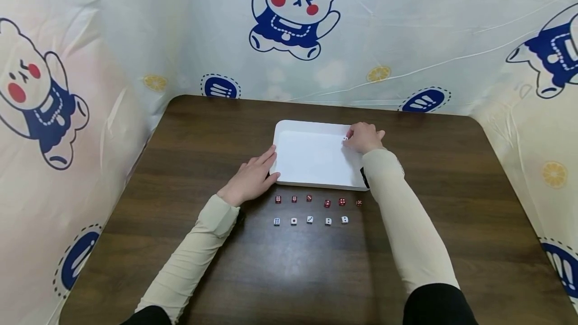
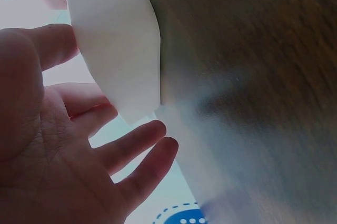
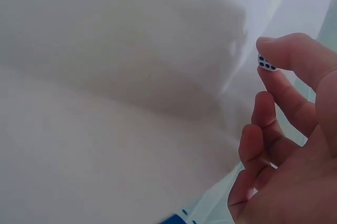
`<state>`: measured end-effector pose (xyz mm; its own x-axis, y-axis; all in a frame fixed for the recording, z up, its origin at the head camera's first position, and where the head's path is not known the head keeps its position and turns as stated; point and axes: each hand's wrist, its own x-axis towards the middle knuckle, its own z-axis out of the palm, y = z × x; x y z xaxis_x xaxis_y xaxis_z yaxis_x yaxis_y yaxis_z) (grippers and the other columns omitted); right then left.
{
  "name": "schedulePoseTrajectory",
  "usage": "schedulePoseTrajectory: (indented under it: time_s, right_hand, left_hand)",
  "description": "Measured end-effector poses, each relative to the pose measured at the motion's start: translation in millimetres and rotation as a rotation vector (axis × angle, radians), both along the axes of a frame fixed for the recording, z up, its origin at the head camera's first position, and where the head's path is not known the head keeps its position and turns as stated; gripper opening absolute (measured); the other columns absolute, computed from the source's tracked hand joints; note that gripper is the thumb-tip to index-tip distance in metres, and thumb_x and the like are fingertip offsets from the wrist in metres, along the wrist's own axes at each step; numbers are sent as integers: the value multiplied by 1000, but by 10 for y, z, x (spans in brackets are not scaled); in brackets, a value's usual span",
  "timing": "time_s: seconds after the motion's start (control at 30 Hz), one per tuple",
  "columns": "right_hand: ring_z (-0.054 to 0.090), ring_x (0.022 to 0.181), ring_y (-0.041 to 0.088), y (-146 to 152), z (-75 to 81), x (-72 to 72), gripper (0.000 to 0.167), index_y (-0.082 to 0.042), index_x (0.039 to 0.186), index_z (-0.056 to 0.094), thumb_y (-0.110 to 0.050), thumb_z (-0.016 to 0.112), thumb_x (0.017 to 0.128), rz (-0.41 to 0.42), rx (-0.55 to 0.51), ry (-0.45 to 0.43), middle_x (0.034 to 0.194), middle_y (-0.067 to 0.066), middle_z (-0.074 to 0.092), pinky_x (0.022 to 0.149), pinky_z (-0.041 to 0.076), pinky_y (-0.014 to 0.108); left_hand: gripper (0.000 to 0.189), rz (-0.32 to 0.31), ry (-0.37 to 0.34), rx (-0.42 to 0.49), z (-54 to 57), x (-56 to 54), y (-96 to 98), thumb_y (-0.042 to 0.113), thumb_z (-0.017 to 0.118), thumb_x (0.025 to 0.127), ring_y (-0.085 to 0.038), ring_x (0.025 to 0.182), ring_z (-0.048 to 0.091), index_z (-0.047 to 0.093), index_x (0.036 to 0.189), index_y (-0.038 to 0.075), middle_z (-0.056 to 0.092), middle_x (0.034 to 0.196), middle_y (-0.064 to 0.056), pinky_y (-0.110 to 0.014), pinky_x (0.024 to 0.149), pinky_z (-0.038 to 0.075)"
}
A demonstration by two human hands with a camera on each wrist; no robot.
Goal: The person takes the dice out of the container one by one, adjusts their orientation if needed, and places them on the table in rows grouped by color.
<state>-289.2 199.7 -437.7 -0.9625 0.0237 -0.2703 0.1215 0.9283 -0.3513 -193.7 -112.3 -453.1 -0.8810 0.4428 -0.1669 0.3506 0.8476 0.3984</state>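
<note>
Between thumb and forefinger, my right hand point(image 1: 365, 138) pinches a white die point(image 3: 267, 63) with dark pips. It is over the right side of a shallow white tray point(image 1: 311, 154), near the far right corner. My left hand point(image 1: 253, 177) touches the tray's left edge with its thumb and fingers spread. Seen from the left wrist, the thumb and some fingertips of the left hand point(image 2: 79, 140) meet the tray wall point(image 2: 118, 45). In front of the tray lies a row of several red dice point(image 1: 327, 203). Nearer still is a row of several white dice point(image 1: 309, 219).
Everything lies on a dark brown wooden table point(image 1: 203, 129). Behind and beside it hangs a pale curtain point(image 1: 384, 24) printed with cartoon bears. Long light sleeves point(image 1: 415, 229) cover both forearms.
</note>
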Motion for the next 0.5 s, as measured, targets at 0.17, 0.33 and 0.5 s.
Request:
schedulePoseTrajectory:
  time_s: [0.17, 0.33, 0.5]
  right_hand:
    - [41, 109, 35, 35, 66, 19, 18, -8, 95, 66, -23, 69, 86, 5, -8, 28, 101, 14, 60, 94, 21, 57]
    - [40, 111, 36, 61, 100, 37, 19, -7, 98, 65, -22, 69, 86, 15, -14, 32, 104, 14, 59, 94, 21, 57]
    - [40, 111, 36, 93, 86, 55, 21, -8, 99, 66, -24, 70, 86, 28, -27, 27, 103, 13, 59, 95, 21, 57]
  left_hand:
    - [64, -4, -6, 3, 14, -6, -1, 39, 45, 101, -37, 142, 32, 25, 153, 7, 11, 164, -2, -59, 112, 27]
    - [64, -6, -6, 6, 4, -15, -13, 39, 45, 101, -37, 142, 32, 26, 152, 7, 11, 164, -2, -59, 112, 28]
    - [64, -7, -10, 6, -15, -18, -12, 40, 44, 101, -37, 143, 32, 25, 153, 7, 11, 164, -2, -59, 112, 27]
